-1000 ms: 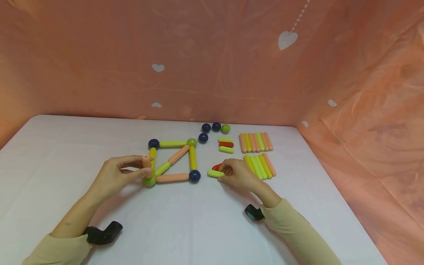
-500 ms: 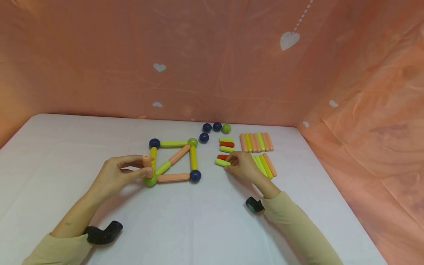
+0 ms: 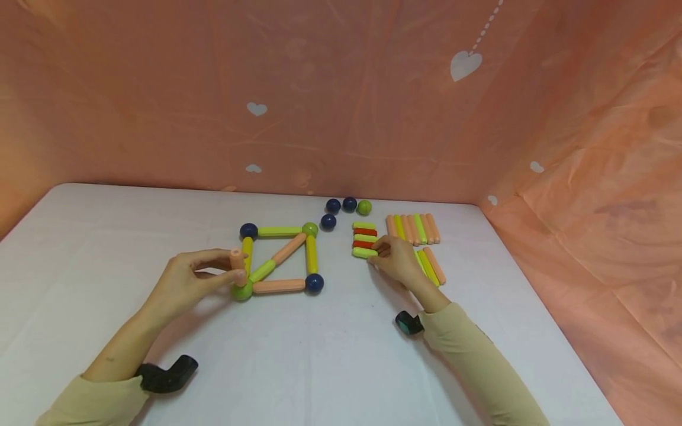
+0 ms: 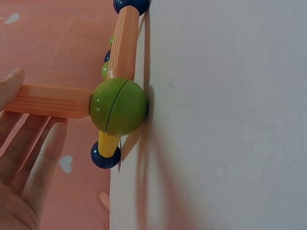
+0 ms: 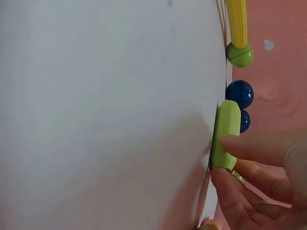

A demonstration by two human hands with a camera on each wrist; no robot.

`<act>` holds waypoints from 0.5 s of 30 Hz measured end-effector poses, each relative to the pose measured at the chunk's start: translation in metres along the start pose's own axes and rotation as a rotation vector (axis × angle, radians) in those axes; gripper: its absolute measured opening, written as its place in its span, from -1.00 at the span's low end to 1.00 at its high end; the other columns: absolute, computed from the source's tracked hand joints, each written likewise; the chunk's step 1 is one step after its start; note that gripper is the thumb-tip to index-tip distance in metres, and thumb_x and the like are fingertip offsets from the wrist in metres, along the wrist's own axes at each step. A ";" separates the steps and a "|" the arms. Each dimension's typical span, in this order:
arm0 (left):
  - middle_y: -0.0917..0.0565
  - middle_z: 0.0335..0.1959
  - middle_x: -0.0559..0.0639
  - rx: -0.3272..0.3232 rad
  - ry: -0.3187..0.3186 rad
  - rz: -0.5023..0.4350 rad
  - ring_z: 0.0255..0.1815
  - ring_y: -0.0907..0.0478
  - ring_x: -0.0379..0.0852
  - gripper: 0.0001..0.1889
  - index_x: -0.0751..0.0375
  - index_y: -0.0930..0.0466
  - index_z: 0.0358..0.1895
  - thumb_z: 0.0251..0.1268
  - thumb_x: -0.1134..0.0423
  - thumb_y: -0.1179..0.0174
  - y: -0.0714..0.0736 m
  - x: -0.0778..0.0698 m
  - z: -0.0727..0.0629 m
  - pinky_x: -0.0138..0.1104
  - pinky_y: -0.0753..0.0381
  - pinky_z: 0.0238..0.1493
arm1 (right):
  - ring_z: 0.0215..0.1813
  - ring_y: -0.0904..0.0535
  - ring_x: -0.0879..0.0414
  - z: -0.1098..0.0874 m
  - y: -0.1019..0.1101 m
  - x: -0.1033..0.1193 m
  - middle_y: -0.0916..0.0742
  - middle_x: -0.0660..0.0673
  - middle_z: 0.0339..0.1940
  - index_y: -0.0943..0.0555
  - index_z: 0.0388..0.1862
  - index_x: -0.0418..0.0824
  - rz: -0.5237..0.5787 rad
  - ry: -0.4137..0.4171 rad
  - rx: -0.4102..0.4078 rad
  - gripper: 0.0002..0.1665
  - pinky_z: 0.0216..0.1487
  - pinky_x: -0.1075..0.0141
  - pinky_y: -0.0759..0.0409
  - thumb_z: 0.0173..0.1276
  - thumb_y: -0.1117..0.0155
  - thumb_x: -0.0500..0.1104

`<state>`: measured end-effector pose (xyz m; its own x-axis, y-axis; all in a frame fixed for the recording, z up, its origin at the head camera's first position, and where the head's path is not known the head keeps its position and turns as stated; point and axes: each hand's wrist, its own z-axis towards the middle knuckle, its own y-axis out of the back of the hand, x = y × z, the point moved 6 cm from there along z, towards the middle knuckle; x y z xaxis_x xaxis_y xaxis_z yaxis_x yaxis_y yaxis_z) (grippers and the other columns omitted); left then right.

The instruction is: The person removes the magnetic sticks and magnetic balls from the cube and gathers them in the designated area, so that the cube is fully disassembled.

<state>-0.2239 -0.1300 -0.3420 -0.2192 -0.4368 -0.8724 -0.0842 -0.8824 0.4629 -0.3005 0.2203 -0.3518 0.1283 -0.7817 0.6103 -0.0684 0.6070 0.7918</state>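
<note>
My left hand [image 3: 193, 277] pinches an upright orange rod [image 3: 237, 269] whose lower end meets the green ball [image 3: 242, 290] at the near left corner of a flat frame. That frame joins rods and balls into a square with a diagonal; dark blue balls [image 3: 314, 283] sit at two corners, green ones at the others. At the right, my right hand [image 3: 396, 260] pinches a short light-green rod [image 3: 364, 253] at its right end. This rod lies against a short red rod [image 3: 364, 244], nearest in a column of short green and red rods.
Several loose balls [image 3: 328, 222], dark blue and green, sit behind the short rods. Two rows of longer rods [image 3: 412, 229] lie to the right, the nearer one partly behind my right hand. An orange cloth [image 3: 341, 118] hangs behind the white table [image 3: 298, 367].
My right hand has slid the short light-green and red rods away from me and slightly right, up against the other short rods. My left hand stays on the upright orange rod.
</note>
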 end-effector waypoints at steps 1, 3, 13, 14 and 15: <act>-0.69 -0.04 0.15 -0.001 0.000 -0.002 -0.21 -0.55 -0.52 -0.58 0.27 -0.62 0.07 0.15 0.16 -0.37 0.000 0.000 0.000 -0.49 -0.62 -0.22 | -0.21 -0.61 -0.02 0.000 0.001 0.000 -0.69 -0.23 -0.25 -0.59 -0.18 -0.36 0.010 -0.002 -0.009 -0.76 -0.11 0.23 -0.64 0.20 -0.37 -0.30; -0.69 -0.04 0.15 0.000 0.000 -0.001 -0.21 -0.56 -0.51 -0.58 0.26 -0.62 0.07 0.15 0.16 -0.37 0.000 -0.001 0.000 -0.49 -0.62 -0.22 | -0.19 -0.62 -0.04 -0.001 0.003 0.000 -0.69 -0.24 -0.23 -0.58 -0.16 -0.37 0.028 -0.017 -0.030 -0.75 -0.08 0.22 -0.64 0.20 -0.36 -0.30; -0.72 -0.16 0.11 0.040 0.015 0.071 -0.21 -0.53 -0.51 -0.58 0.27 -0.63 0.03 0.12 0.15 -0.39 -0.002 0.005 0.000 -0.50 -0.61 -0.21 | -0.20 -0.64 -0.03 -0.010 -0.001 0.015 -0.72 -0.25 -0.24 -0.63 -0.15 -0.37 0.153 0.048 -0.057 -0.73 -0.13 0.27 -0.63 0.21 -0.38 -0.25; -0.72 -0.18 0.10 0.048 0.012 0.080 -0.22 -0.54 -0.50 -0.59 0.29 -0.64 0.01 0.12 0.17 -0.39 -0.003 0.006 0.000 -0.50 -0.62 -0.22 | -0.20 -0.64 -0.02 -0.012 -0.005 0.020 -0.73 -0.25 -0.24 -0.64 -0.14 -0.37 0.186 0.060 -0.033 -0.73 -0.14 0.30 -0.62 0.21 -0.38 -0.25; -0.72 -0.19 0.10 0.055 0.005 0.089 -0.22 -0.55 -0.47 -0.60 0.30 -0.64 -0.01 0.11 0.19 -0.40 -0.004 0.006 0.000 -0.50 -0.62 -0.23 | -0.21 -0.64 -0.01 -0.014 -0.008 0.025 -0.73 -0.25 -0.23 -0.64 -0.14 -0.38 0.215 0.066 -0.006 -0.72 -0.14 0.32 -0.62 0.21 -0.38 -0.24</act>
<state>-0.2249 -0.1295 -0.3491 -0.2229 -0.5139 -0.8284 -0.1179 -0.8293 0.5462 -0.2824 0.1978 -0.3435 0.1761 -0.6229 0.7622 -0.0954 0.7599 0.6430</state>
